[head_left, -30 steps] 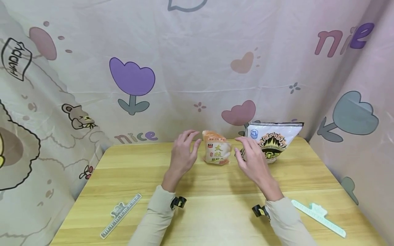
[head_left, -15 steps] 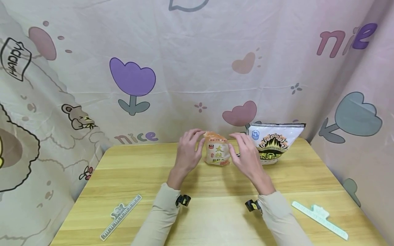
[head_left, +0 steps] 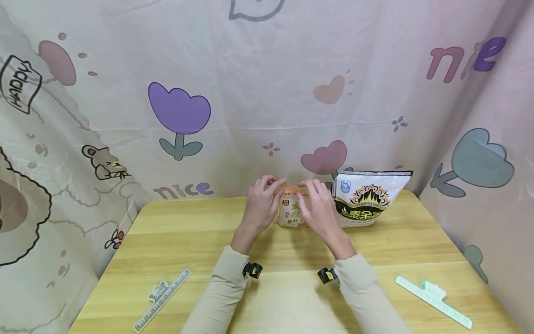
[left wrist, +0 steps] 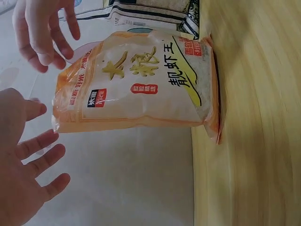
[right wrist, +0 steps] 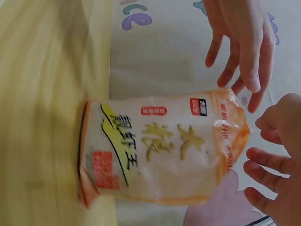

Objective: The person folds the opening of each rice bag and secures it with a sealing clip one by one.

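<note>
A small orange-and-white bag of rice stands upright on the table between the two hands, its top folded and crumpled. My left hand is at its upper left corner; in the left wrist view the fingers are spread, with the fingertips right at the bag's edge. From the other side my right hand reaches over the bag's upper right part. Its fingers are loosely bent beside the orange top in the right wrist view. The head view shows the hands covering both upper corners.
Behind the right hand stands a larger white-and-black rice bag with a dark top edge. A grey bag clip lies at front left, a mint-green bag clip at front right. A patterned curtain hangs behind the wooden table.
Both hands have moved inward from either side to the top of the small rice bag. The bag stays in place; the clips and the larger bag have not moved.
</note>
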The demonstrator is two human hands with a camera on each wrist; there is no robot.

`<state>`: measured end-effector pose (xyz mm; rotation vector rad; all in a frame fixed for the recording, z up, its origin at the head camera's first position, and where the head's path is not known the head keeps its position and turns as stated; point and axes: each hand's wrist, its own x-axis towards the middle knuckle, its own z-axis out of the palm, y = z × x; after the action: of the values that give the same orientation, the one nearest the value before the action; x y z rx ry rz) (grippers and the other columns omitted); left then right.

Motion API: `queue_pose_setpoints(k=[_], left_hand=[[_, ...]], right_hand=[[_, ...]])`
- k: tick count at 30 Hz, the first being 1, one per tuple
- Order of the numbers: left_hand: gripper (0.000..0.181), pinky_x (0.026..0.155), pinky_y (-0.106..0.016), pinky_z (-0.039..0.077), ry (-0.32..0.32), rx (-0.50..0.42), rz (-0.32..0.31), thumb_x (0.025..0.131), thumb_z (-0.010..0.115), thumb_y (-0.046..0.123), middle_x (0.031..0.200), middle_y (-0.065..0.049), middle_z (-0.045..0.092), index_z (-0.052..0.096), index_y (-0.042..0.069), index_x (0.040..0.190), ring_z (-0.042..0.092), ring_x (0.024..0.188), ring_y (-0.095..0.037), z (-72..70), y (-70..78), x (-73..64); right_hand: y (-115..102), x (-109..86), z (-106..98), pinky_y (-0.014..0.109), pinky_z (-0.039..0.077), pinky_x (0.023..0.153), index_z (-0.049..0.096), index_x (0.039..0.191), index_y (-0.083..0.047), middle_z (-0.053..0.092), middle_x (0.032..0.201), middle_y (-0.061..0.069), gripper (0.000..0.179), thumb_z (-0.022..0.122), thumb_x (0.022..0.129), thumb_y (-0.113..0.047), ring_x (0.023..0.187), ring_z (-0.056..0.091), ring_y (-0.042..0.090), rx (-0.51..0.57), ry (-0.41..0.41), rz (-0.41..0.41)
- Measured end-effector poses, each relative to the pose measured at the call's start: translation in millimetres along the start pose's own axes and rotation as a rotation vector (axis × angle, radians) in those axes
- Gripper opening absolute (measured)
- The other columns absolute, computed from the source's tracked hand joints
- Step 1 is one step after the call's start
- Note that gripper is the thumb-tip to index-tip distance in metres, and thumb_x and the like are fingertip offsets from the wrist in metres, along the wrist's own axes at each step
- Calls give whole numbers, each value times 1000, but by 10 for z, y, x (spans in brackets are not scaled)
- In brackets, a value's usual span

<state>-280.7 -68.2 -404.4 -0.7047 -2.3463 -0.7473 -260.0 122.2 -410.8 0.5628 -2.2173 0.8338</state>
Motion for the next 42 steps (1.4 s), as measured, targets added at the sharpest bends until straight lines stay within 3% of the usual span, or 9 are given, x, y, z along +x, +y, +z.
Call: queue_pose_setpoints(k=[4, 15, 25, 42], left_hand=[[33, 87, -46, 46, -17, 3, -3, 104, 62, 22, 125, -11, 58, 67, 14, 135, 56, 109, -28, 21, -15, -20], [21, 84, -44, 47, 27, -9, 12, 98, 72, 15, 118, -9, 58, 72, 12, 119, 56, 105, -29, 83, -2, -4], [5, 83, -43, 46, 47, -99, 3, 96, 73, 8, 103, -4, 61, 71, 9, 100, 57, 100, -26, 75, 34, -37], [6, 78, -36, 50, 97, -182, 22, 94, 72, 1, 94, -3, 62, 69, 6, 94, 57, 89, -22, -36, 72, -255]], right_hand=[[-30, -35, 95, 47, 50, 91, 65, 118, -1, 65, 115, 14, 26, 68, 93, -8, 105, 59, 31, 24, 17, 5], [-76, -81, 133, 46, 50, 90, 65, 119, -1, 68, 113, 13, 24, 67, 96, -6, 101, 61, 30, 21, 39, 22], [-84, -115, 124, 42, 50, 81, 69, 103, -3, 67, 99, 9, 9, 69, 94, -5, 90, 60, 26, 25, 55, -30], [-199, -165, 121, 34, 56, 77, 66, 97, -4, 64, 99, 7, 8, 69, 91, 1, 89, 63, 24, 65, 15, -95]])
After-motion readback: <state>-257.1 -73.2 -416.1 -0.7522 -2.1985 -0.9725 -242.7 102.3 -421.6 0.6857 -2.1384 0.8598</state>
